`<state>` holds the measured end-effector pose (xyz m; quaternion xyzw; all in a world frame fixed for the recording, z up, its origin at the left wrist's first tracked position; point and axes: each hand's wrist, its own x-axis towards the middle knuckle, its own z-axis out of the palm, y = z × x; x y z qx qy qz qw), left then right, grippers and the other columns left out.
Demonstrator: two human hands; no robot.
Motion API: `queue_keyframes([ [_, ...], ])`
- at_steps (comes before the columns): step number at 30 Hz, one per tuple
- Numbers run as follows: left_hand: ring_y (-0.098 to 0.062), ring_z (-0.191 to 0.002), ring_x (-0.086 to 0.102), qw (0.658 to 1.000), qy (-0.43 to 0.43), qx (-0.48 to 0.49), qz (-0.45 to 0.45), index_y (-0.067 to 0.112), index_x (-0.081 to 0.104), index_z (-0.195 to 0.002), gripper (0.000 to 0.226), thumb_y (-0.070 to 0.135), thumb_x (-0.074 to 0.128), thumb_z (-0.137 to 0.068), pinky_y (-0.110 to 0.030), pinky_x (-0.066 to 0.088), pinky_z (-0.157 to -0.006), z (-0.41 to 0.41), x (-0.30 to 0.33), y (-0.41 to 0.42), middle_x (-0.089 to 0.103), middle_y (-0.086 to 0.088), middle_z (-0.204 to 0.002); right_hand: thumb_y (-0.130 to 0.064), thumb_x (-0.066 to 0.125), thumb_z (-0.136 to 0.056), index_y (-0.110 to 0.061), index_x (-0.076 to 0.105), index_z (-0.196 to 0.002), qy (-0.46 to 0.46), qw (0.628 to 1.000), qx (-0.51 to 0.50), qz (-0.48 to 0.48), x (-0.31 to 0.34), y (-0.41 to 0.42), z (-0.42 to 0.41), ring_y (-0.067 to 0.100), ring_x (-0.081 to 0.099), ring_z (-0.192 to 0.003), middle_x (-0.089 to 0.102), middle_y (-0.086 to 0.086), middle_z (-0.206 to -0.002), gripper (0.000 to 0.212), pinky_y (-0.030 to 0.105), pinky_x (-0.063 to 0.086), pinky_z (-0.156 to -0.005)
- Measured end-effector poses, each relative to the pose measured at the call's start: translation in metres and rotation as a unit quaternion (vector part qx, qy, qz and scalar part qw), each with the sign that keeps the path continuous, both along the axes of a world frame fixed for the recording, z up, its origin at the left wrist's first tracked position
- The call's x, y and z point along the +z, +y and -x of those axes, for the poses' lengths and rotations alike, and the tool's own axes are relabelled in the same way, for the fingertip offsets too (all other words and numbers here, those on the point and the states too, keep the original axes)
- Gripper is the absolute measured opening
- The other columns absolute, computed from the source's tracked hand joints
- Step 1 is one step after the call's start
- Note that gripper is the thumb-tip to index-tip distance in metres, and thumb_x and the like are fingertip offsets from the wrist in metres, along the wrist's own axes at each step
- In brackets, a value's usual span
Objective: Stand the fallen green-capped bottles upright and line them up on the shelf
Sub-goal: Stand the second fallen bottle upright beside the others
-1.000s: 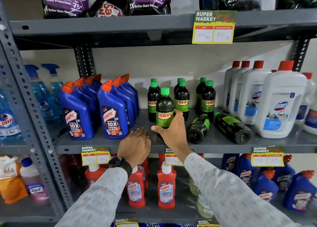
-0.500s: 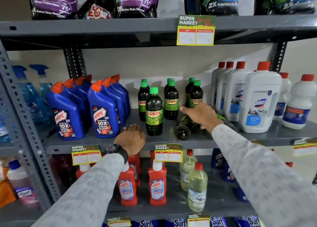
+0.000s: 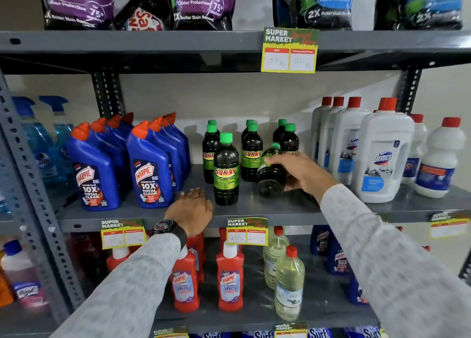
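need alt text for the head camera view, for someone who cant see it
A person's right hand grips a tilted green-capped bottle on the middle shelf, its base toward the camera. The left hand rests flat on the shelf's front edge, beside an upright Sunny bottle standing ahead of more upright ones. Blue Harpic bottles stand left, white Domex bottles right.

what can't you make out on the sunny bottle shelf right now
Head view only:
- Second fallen bottle: hidden behind the right hand and sleeve.
- Held bottle: label faces away, cap partly covered by fingers.
- Back-row bottles: labels blocked by the front ones.
- Price tag: second figure too faint to read.
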<state>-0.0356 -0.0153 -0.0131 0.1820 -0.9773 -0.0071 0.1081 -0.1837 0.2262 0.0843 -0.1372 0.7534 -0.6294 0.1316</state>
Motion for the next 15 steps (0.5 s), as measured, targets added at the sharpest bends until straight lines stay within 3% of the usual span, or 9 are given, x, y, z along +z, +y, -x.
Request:
queue_keyframes([
  [2, -0.024, -0.158, 0.024, 1.000, -0.003, -0.002, 0.003, 0.005, 0.029, -0.160, 0.065, 0.038, 0.016, -0.105, -0.042, 0.016, -0.129, 0.001, -0.001, 0.000, 0.026, -0.014, -0.169, -0.035, 0.090, -0.073, -0.017, 0.056, -0.125, 0.086, 0.994, -0.035, 0.049, -0.001, -0.002, -0.003, 0.025, 0.076, -0.090, 0.074, 0.007, -0.110, 0.064, 0.041, 0.064, -0.063],
  [4, -0.024, -0.158, 0.025, 1.000, -0.001, -0.001, 0.005, 0.006, 0.029, -0.160, 0.064, 0.037, 0.016, -0.105, -0.043, 0.016, -0.129, 0.000, 0.000, 0.000, 0.027, -0.014, -0.169, -0.041, 0.088, -0.073, -0.026, 0.045, -0.121, 0.217, 0.972, -0.084, 0.030, -0.011, -0.002, -0.010, 0.018, 0.070, -0.093, 0.069, -0.009, -0.104, 0.066, 0.042, 0.060, -0.078],
  [7, -0.025, -0.157, 0.028, 1.000, 0.004, 0.001, 0.023, 0.004, 0.032, -0.158, 0.062, 0.034, 0.018, -0.106, -0.043, 0.019, -0.129, 0.000, -0.002, 0.001, 0.030, -0.016, -0.168, -0.044, 0.086, -0.073, -0.033, 0.035, -0.128, 0.355, 0.928, -0.113, -0.014, -0.038, -0.002, -0.016, 0.014, 0.062, -0.092, 0.057, -0.024, -0.098, 0.075, 0.035, 0.048, -0.079],
  [15, -0.025, -0.157, 0.028, 1.000, 0.016, 0.005, 0.006, 0.005, 0.033, -0.158, 0.062, 0.035, 0.020, -0.105, -0.043, 0.019, -0.128, 0.002, -0.002, 0.001, 0.029, -0.015, -0.168, -0.045, 0.085, -0.074, -0.027, 0.031, -0.139, 0.384, 0.909, -0.139, -0.080, -0.063, -0.005, -0.005, 0.018, 0.060, -0.096, 0.065, -0.003, -0.121, 0.086, 0.039, 0.050, -0.080],
])
